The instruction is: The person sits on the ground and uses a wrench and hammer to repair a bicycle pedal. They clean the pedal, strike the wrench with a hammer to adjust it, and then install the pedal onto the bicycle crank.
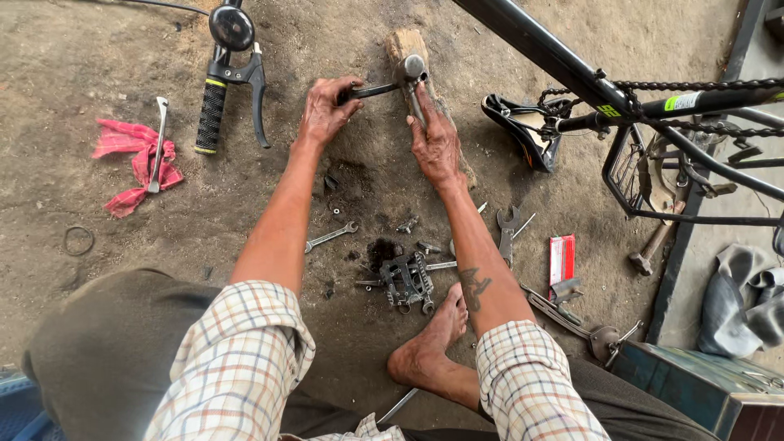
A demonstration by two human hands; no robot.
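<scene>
1. Bare dirt floor [98,49] spreads under you, strewn with bicycle parts: a handlebar grip with brake lever [214,110], a red rag [131,159], a black saddle [523,131] and a black bike frame [572,69] lying to the right.
2. Your left hand [325,110] is clamped around the dark end of a crank arm [377,90]; your right hand [437,147] is closed on a thin tool [415,104] set against the metal end resting on a wood block [408,45].
3. Both hands sit close together at the block, with the crank arm bridging between them.
4. Risk, as I judge it: the narrow block could roll and the tool could slip toward your left fingers.
5. Loose wrenches [331,237] and a pedal [407,280] lie just beside your bare foot [429,343]; shifting your weight could land it on them.
</scene>
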